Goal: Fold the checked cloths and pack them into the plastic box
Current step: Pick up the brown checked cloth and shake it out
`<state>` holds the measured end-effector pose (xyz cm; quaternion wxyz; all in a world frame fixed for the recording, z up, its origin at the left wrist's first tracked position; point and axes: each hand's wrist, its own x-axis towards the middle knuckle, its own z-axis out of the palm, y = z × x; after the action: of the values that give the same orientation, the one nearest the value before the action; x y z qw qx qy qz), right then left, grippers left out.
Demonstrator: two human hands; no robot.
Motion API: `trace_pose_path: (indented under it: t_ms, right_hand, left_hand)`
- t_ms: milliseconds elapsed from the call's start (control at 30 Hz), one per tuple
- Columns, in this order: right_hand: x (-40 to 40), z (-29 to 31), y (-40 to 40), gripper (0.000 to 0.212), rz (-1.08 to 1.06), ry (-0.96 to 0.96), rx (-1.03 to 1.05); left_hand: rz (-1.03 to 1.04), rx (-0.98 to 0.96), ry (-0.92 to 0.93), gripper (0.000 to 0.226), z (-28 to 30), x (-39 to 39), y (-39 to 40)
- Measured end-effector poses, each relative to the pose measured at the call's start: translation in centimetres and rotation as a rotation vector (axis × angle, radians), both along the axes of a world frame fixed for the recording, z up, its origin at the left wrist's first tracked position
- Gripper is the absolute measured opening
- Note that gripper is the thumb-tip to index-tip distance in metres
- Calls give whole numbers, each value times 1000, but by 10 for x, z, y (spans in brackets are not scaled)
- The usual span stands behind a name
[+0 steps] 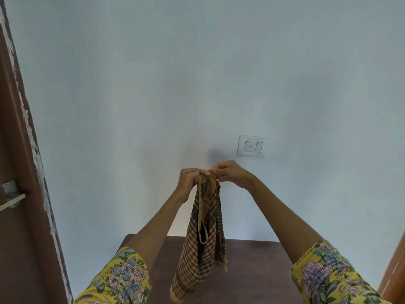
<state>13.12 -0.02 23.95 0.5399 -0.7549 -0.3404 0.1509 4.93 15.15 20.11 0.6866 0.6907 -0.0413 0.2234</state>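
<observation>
A: From the head view, where is the checked cloth (202, 233)?

B: It hangs straight down from the grip, long axis vertical, above the brown table (252, 260).

A: And the hands?

B: The left hand (188, 183) and right hand (230, 174) both pinch its top edge, nearly touching. Neither is nearer. No plastic box shows.

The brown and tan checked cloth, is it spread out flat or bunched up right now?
Bunched up. The brown and tan checked cloth hangs in narrow vertical folds, gripped at its top by the left hand and right hand, above the dark wooden table.
</observation>
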Motion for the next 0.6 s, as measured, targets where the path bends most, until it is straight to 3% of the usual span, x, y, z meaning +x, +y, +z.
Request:
trace_pose_path:
  t_ms: [100,167,200,267,400,600]
  right_hand:
    - [-2,-1,4,14,-45,-29,69]
    - [-3,1,6,15,-62,-69,101]
    - [-4,3,8,15,-63,-86,104]
    - [-6,6,12,11,-53,-118,85]
    - [-6,12,18,15,-89,-180,51]
    - [-7,9,20,13,-190,-257,64]
  left_hand:
    - [54,35,-11,46,-8,2,2]
    - [160,196,-2,24,-17,2,1]
    - [208,290,9,20,-23,2,0]
    - [250,425,55,36,-38,0,-1]
    - [305,736,69,13,-65,1,-4]
    - [480,551,234,14,-79,3,-17]
